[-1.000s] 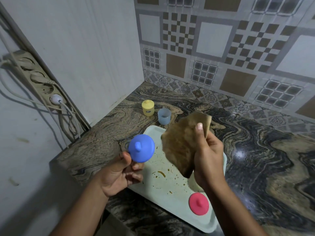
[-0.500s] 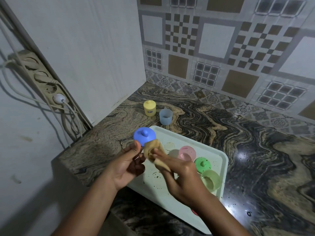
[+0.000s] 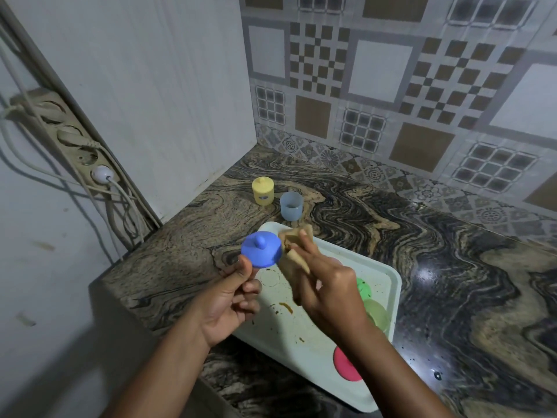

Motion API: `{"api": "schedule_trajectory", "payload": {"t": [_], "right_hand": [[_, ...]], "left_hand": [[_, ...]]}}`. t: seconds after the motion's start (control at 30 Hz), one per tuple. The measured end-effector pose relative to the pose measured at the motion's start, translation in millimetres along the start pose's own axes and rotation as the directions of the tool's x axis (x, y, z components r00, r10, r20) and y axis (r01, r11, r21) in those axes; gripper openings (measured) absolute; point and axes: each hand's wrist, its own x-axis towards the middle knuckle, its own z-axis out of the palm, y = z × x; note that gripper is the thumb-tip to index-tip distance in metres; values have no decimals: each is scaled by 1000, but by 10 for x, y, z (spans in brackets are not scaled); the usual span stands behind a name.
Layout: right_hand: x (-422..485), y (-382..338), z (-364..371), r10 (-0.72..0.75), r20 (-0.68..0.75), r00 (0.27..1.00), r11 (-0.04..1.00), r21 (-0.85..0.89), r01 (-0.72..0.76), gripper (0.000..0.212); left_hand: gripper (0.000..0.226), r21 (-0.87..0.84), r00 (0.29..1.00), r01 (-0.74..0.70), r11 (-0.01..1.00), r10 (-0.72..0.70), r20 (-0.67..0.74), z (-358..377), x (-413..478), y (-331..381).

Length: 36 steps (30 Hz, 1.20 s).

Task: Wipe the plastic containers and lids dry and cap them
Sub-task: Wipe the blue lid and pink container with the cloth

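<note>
Left hand: the left hand [image 3: 224, 306] is up over the tray's left edge, thumb in front and fingers curled behind, pinching the blue lid [image 3: 261, 251] by its lower rim.
Blue lid: held in the air, top side and knob facing the camera, just above the tray's far-left corner.
Right hand: the right hand [image 3: 328, 288] is clenched round a bunched tan cloth [image 3: 295, 257], fingers pointing far and left.
Cloth: wadded up small and pushed against the blue lid's right edge, contact made right there.
Blue container [image 3: 291, 206]: open, upright on the worktop [image 3: 452, 267], just past the tray's far edge.
Yellow container [image 3: 263, 190]: lid on, standing just left of and a touch farther than the blue one.
Tray [image 3: 391, 276]: white and stained with brown marks, lying on the worktop under both hands.
On the tray: a green lid [image 3: 363, 290] and a pale green container [image 3: 377, 315] peek out to the right of the right wrist; a red lid [image 3: 343, 368] lies near the close edge, partly behind the forearm.
Left wall: a power strip [image 3: 60, 128] runs slantwise, one white plug [image 3: 102, 173] in it, cables hanging.
</note>
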Motion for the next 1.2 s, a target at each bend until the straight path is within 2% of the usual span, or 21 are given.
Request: {"api": "schedule_trajectory", "payload": {"t": [0.03,0.1,0.23,0.33,0.4,0.47,0.5,0.57,0.63,0.7,0.77,0.83,0.93,1.0,1.07,1.13,1.2], "right_hand": [[17,-4,-20,18,-50,999,1000,0,-18,39],[20,-50,-29,-38,-73,997,999,28,40,39],[17,-72,52,-172,85,981,985,39,169,45],[30,59,81,-133,122,984,991,-1,134,50],[50,143,62,13,131,991,1000,-3,-13,51],[65,164,67,284,121,951,955,50,-292,31],[83,182,101,430,124,894,889,115,-443,23],[101,181,154,622,188,760,699,306,-647,47],[88,179,178,669,289,685,517,482,-708,67],[61,164,163,656,343,673,462,523,-717,81],[47,151,135,662,338,669,449,536,-715,80],[33,176,122,685,345,642,393,567,-724,66],[4,215,110,720,336,607,359,569,-740,43],[-11,241,108,739,311,598,371,553,-746,38],[-10,250,101,742,291,603,396,535,-746,38],[3,237,100,737,280,616,417,529,-739,40],[22,208,99,734,270,624,425,534,-731,39]], "left_hand": [[62,2,1000,1,1000,-1,-14,-4,-2,2],[60,15,1000,-12,1000,12,-25,9,-3,6],[62,42,1000,-12,999,12,6,71,27,21],[60,52,1000,-3,999,2,4,64,36,39],[38,83,999,-12,996,16,-47,54,24,46],[13,113,992,-22,993,35,-119,52,24,34],[10,137,988,-24,990,44,-148,49,31,22],[14,209,982,-19,978,57,-181,24,61,-24],[30,290,976,-13,957,76,-206,3,80,-66],[40,376,967,-26,926,118,-225,-27,88,-80],[46,498,960,-42,866,172,-220,-24,71,-73],[44,653,959,-51,755,219,-178,7,47,-50],[19,837,943,-107,537,321,-85,30,38,1],[13,941,875,-191,281,483,34,18,45,65],[23,949,768,-309,-59,573,286,36,44,150],[30,850,702,-428,-307,480,526,91,70,240],[31,774,697,-470,-424,361,620,142,120,310]]}}
